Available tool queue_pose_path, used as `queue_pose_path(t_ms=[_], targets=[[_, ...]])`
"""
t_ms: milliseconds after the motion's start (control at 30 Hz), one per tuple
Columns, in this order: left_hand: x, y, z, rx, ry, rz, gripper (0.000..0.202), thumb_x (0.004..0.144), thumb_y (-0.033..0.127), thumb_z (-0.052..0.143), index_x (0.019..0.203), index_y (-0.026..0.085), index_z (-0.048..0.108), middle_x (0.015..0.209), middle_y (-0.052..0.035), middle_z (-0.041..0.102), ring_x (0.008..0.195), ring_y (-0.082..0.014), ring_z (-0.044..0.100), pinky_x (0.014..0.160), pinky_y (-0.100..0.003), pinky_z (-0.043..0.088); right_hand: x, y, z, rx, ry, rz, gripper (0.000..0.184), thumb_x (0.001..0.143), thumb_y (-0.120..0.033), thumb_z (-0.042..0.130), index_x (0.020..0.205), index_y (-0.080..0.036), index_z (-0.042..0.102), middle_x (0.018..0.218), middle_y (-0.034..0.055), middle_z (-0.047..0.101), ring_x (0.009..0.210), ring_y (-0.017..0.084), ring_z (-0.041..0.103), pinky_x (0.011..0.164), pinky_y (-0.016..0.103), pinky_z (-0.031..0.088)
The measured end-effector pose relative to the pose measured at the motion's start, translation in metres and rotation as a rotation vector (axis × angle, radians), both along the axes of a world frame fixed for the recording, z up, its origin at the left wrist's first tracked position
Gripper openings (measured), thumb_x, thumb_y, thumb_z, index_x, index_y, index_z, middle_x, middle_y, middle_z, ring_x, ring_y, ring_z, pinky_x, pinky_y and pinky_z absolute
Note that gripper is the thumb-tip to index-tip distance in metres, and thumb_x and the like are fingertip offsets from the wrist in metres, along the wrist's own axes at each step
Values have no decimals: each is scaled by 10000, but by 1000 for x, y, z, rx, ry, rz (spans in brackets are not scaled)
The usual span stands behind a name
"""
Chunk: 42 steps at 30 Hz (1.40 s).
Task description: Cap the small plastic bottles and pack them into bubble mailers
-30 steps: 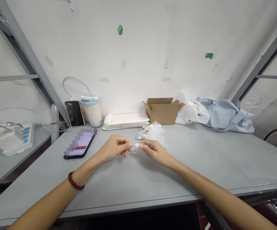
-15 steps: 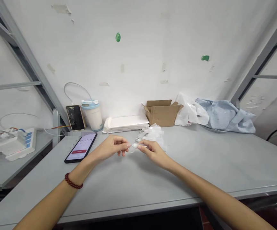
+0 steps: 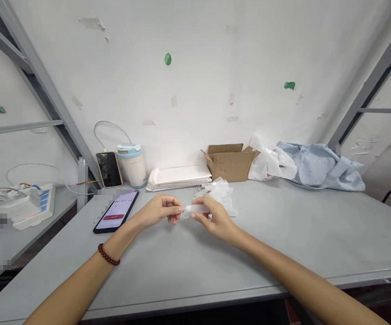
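Observation:
Between my hands is a small, whitish, translucent tube [image 3: 196,208] with a narrow tip pointing left, held level just above the desk. My left hand [image 3: 161,210] pinches at that tip, thumb and forefinger pressed together. Around the tube's body close the thumb and fingers of my right hand [image 3: 217,216]. A thin, pale loop hangs by the tip, too fine to make out well. Right behind my right hand lies a pile of similar white translucent pieces [image 3: 223,189], some with thin loops; the hand partly hides it.
Along the wall stand a phone on a cable [image 3: 109,169], a blue-lidded cup [image 3: 132,167], a stack of white envelopes [image 3: 182,175], an open cardboard box [image 3: 232,166], a white plastic bag [image 3: 270,162] and pale blue cloth [image 3: 320,164]. Left of my hands lies a phone running a timer [image 3: 116,212].
My right hand's fingers have shifted on the tube, and more of its body shows now. My left hand stays at the tip. The whole view has moved slightly.

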<state>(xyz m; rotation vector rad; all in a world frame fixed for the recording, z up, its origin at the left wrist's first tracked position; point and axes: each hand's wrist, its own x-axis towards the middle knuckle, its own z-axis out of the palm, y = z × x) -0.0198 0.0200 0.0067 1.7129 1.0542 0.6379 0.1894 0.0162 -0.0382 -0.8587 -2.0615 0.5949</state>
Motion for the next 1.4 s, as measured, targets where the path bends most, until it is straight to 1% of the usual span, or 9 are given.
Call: queue_pose_path(t_ms=[100,200,333,467,633,767,967,1200,1400], targets=[[-11,13,-6,18,58,120,241,735,367,614,667,137,600,606,-8,619,544,-112,570,548,-219,425,10,17,-2,222,-90,-101,442,816,-307,560,1209,-178,403,1121,129,488,961,220,486,779,359,445],[-23,26,-15,35,202,241,309,761,427,551,689,130,596,648,-45,636,572,-149,591,541,-243,429,21,33,-5,371,-400,-240,330,818,-185,538,1140,-133,485,1158,164,487,1055,279,430,844,414,398],[-38,38,-24,390,551,486,376,811,446,444,921,131,616,782,-95,670,718,-230,618,651,-322,445,27,41,-6,388,-737,-389,179,831,-178,530,990,-121,589,1044,158,568,984,294,461,797,415,373],[-45,42,-28,548,638,410,365,827,396,412,995,149,623,937,-98,670,846,-243,608,779,-358,448,25,39,-4,343,-796,-413,173,845,-187,520,996,-142,594,1010,129,608,974,277,478,791,399,352],[-31,38,-45,820,640,109,403,829,323,482,1187,149,538,1230,-116,542,1152,-265,440,983,-406,353,28,40,-3,268,-665,-394,171,820,-168,554,988,-166,582,1008,109,632,977,258,511,803,388,362],[-16,41,-55,892,701,-9,310,875,232,430,1158,170,537,1198,-105,542,1103,-251,435,941,-413,377,33,45,-4,224,-375,-359,136,845,-195,502,964,-170,563,992,109,632,933,231,559,778,353,416],[-23,50,-57,888,722,76,244,838,73,343,831,165,569,842,-74,570,811,-207,508,719,-329,439,31,39,1,116,-72,-311,185,873,-295,427,966,-167,523,959,115,643,893,215,601,754,340,451],[-25,33,-36,926,575,268,165,839,211,430,911,152,567,934,-98,585,917,-240,521,789,-367,430,21,16,19,-321,188,-99,252,864,-414,433,900,-187,536,740,16,620,682,144,586,620,265,436],[3,1,-6,561,231,238,345,901,377,361,840,161,624,774,-34,650,740,-161,584,626,-243,438,10,3,22,-500,305,-12,310,838,-472,446,842,-172,521,618,-21,557,468,82,431,502,235,361]])
